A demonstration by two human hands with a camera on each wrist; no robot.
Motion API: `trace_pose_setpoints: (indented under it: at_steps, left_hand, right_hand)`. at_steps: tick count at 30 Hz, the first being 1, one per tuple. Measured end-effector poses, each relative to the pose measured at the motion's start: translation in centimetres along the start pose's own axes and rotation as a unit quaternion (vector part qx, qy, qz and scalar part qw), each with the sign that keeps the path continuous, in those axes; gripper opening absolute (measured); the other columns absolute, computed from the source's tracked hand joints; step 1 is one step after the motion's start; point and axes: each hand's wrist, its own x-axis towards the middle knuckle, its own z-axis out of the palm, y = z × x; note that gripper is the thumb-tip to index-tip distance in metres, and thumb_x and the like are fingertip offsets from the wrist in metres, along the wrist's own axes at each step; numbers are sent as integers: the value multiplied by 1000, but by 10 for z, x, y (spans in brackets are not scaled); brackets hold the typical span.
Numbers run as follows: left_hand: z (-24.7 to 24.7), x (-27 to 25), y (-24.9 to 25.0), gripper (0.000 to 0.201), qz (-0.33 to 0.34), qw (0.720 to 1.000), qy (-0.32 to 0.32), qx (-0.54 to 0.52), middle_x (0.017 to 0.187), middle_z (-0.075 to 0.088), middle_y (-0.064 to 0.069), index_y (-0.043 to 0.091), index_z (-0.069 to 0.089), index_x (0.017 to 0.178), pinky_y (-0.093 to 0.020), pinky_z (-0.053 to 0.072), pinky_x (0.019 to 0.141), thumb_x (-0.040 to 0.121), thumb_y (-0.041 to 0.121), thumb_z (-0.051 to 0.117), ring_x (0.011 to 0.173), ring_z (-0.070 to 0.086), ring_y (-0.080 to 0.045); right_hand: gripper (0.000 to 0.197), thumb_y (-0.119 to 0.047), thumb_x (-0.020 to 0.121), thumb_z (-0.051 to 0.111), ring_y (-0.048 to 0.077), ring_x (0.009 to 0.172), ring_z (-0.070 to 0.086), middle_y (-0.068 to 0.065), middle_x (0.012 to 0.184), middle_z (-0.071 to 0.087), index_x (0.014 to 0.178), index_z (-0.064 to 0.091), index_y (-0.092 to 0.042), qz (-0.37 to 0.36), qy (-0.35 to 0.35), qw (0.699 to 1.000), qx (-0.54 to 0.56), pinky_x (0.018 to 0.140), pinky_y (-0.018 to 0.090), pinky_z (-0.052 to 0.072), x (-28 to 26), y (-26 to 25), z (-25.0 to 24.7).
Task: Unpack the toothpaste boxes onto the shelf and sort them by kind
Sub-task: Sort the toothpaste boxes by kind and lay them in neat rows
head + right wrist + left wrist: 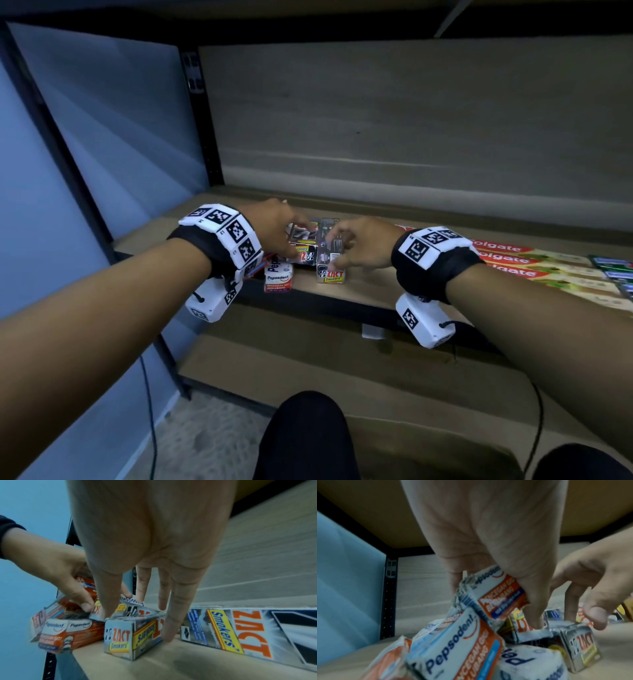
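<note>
A jumble of toothpaste boxes lies at the left end of the wooden shelf [363, 286]. My left hand [291, 240] pinches a tilted orange-and-white Pepsodent box [494, 588] between fingers and thumb, and the thumb tip also touches a silver Zact box [534, 630] under it. My right hand [334, 251] straddles a Zact Smokers box [330, 265] at the shelf's front edge. In the right wrist view its thumb sits on the left side of this Zact box [120, 638] and a finger on the right side. More Pepsodent boxes [279, 277] lie loose at the left.
A long Zact box [240, 632] lies flat just right of my right hand. Red Colgate boxes [513, 260] sit in a row further right, with dark green boxes [613, 270] beyond. A black upright post [202, 137] and a blue wall bound the left. A lower shelf runs beneath.
</note>
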Motion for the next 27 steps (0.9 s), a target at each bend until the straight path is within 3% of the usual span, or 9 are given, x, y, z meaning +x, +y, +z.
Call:
trace_pose_setpoints:
  at_steps: [3, 5, 8, 13, 17, 21, 24, 27]
  left_hand:
    - [1, 1, 1, 57, 22, 1000, 8, 0, 119, 66, 2, 34, 61, 129, -26, 49, 84, 76, 36, 81, 90, 57, -12]
    - [3, 2, 0, 56, 25, 1000, 6, 2, 117, 67, 3, 34, 62, 128, -28, 50, 85, 75, 36, 81, 93, 61, -14]
    - [8, 3, -8, 65, 27, 1000, 3, 9, 115, 69, 6, 36, 59, 130, -35, 53, 89, 70, 45, 83, 96, 64, -16]
    - [14, -4, -27, 67, 37, 999, 16, -20, 123, 67, 5, 31, 56, 136, -30, 49, 94, 75, 47, 80, 103, 61, -12]
    - [12, -1, -28, 60, 52, 999, 8, -13, 119, 68, 5, 27, 58, 133, -23, 45, 86, 79, 43, 78, 93, 56, -6]
    - [11, 5, -25, 47, 55, 998, 1, 39, 102, 71, 5, 26, 63, 119, -33, 54, 82, 78, 46, 74, 84, 60, -11]
    - [12, 6, -20, 38, 60, 993, 6, 102, 88, 69, 6, 28, 65, 107, -34, 55, 72, 76, 49, 70, 75, 59, -14]
    - [11, 6, -14, 37, 62, 989, 9, 136, 85, 67, 7, 27, 66, 104, -29, 52, 66, 74, 48, 70, 71, 56, -13]
  right_hand:
    - [62, -38, 72, 85, 19, 115, 58, -3, 128, 59, 128, 59, -28, -15, 1, 1000, -17, 85, 22, 39, 2, -3, 12]
    - [66, -39, 71, 86, 20, 116, 56, -1, 131, 59, 129, 58, -25, -19, 8, 999, -26, 88, 24, 42, 6, -6, 19]
    - [65, -40, 68, 87, 21, 109, 59, 0, 122, 63, 125, 59, -23, -14, 28, 999, -18, 90, 32, 50, 11, -10, 25]
    - [65, -34, 67, 89, 18, 104, 61, -2, 116, 65, 124, 59, -25, -1, 41, 999, 12, 87, 30, 50, 16, -9, 28]
    - [68, -34, 68, 88, 18, 109, 59, -1, 122, 64, 129, 59, -24, -6, 48, 999, 10, 88, 29, 48, 19, -12, 31]
    - [74, -33, 71, 87, 20, 120, 56, 1, 133, 61, 138, 56, -22, -10, 46, 999, -2, 92, 25, 42, 20, -10, 32]
    - [65, -34, 75, 84, 20, 121, 54, 0, 132, 60, 133, 59, -21, -18, 42, 998, -48, 91, 22, 38, 19, -8, 34]
    - [57, -34, 80, 79, 21, 124, 52, -1, 133, 60, 133, 59, -24, -25, 31, 996, -82, 98, 26, 40, 19, -7, 34]
